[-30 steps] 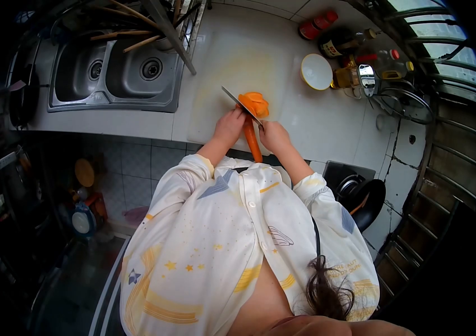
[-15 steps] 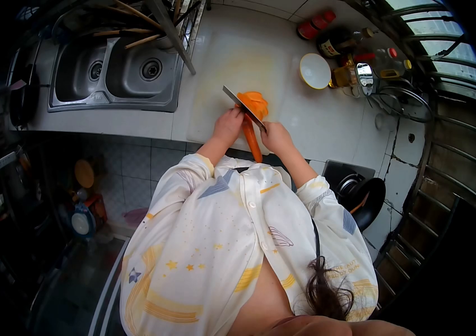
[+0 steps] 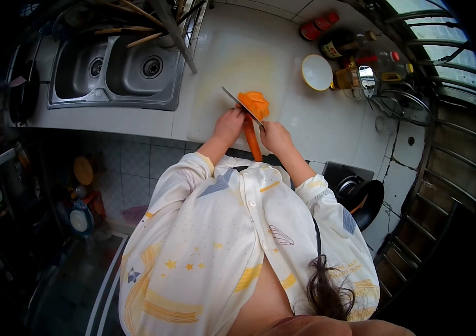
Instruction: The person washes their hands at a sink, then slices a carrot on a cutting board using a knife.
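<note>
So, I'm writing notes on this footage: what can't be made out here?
All in the head view:
Left hand's fingertips: hidden around the metal knife blade and long orange carrot.
Knife handle: mostly covered by the right hand.
Number of orange pieces: they overlap, and the blade crosses them.
Wording on the dark bottle: too small.
Wooden sticks' far ends: lost in shadow.

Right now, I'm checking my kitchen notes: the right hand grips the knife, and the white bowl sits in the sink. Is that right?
Not quite: the head view shows the white bowl on the counter beside the bottles, not in the sink. The right hand does grip the knife.
</note>
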`<act>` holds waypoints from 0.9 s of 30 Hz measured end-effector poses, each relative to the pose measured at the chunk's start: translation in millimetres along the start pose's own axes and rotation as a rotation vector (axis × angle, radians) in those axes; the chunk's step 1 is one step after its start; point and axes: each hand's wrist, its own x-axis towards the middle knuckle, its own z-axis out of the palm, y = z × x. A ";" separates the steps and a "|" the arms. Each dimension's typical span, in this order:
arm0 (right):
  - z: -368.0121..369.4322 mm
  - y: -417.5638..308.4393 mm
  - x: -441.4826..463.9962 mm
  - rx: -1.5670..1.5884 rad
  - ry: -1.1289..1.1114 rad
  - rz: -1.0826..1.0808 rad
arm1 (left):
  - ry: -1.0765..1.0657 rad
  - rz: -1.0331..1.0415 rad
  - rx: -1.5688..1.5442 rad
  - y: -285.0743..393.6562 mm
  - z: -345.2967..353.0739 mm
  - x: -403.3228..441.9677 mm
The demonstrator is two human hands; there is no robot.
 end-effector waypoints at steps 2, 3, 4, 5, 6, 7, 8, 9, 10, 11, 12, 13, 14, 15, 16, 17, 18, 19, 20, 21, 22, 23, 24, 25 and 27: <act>4.3 0.8 6.8 -0.005 -0.007 -0.005 | -0.015 -0.011 -0.018 -1.0 -1.1 0.4; 7.6 1.1 11.7 -0.010 -0.013 -0.012 | -0.013 -0.013 -0.015 -0.7 -3.2 1.2; 11.9 1.2 16.4 -0.010 -0.014 -0.013 | -0.003 -0.007 -0.020 1.1 -5.0 1.0; 16.3 1.2 20.9 -0.004 -0.001 -0.010 | 0.008 -0.002 -0.025 2.9 -6.5 1.0; 21.2 2.6 24.2 0.002 0.012 -0.008 | 0.008 -0.003 -0.024 2.9 -5.4 0.8; 25.7 4.8 25.4 0.003 0.011 -0.009 | 0.008 0.005 -0.015 3.0 -4.4 0.2; 30.3 7.0 28.7 0.024 0.034 -0.034 | 0.011 0.014 -0.001 0.8 -3.9 0.6; 31.4 7.8 27.2 0.046 0.054 -0.051 | 0.008 0.014 -0.001 0.7 -4.1 -0.1; 32.2 10.2 21.0 0.047 0.049 -0.043 | -0.026 -0.002 0.008 3.1 -3.7 -2.8; 30.3 12.6 22.0 0.061 0.063 -0.072 | -0.045 -0.016 0.023 2.5 -3.8 1.4; 27.6 11.9 23.7 0.075 0.076 -0.104 | -0.038 -0.016 0.026 2.0 -5.8 4.3; 20.5 5.5 17.8 0.076 0.072 -0.105 | -0.023 -0.017 -0.003 3.5 -7.8 0.9; 11.5 1.0 11.2 0.070 0.059 -0.072 | -0.008 -0.016 -0.034 4.9 -8.6 -1.2; 4.6 -0.8 6.6 0.063 0.048 -0.037 | -0.009 -0.014 -0.034 3.2 -5.3 -1.3; 3.4 2.3 3.8 0.063 0.049 -0.031 | 0.006 -0.006 -0.040 0.8 -1.0 -1.0; 2.3 5.3 2.5 0.063 0.046 -0.036 | 0.023 0.001 -0.044 -1.5 3.0 -0.2; 2.2 6.5 1.9 0.063 0.043 -0.043 | 0.023 0.004 -0.044 -0.7 1.9 0.1; 2.5 6.3 1.6 0.064 0.044 -0.043 | 0.011 -0.002 -0.022 -0.1 0.5 -0.1; 2.7 5.9 1.5 0.042 0.032 -0.031 | -0.001 -0.009 -0.001 0.2 -1.0 -0.1; 2.0 4.8 1.5 0.020 0.019 -0.020 | 0.000 -0.009 0.000 -1.0 0.2 -0.2; 1.7 3.0 1.9 0.020 0.019 -0.020 | -0.002 -0.004 0.015 -1.9 1.6 -0.3; 1.9 0.4 2.6 0.012 0.016 -0.010 | -0.004 0.003 0.030 -2.5 3.2 -0.3; 1.7 -2.1 4.0 0.004 0.013 0.000 | -0.004 0.005 0.029 -2.3 3.4 0.5; 3.9 -2.6 5.9 0.005 0.013 0.002 | -0.001 -0.002 0.014 -1.7 3.5 0.1; 10.1 -3.2 13.6 -0.011 0.019 -0.026 | 0.004 -0.011 0.000 -0.8 1.9 -0.2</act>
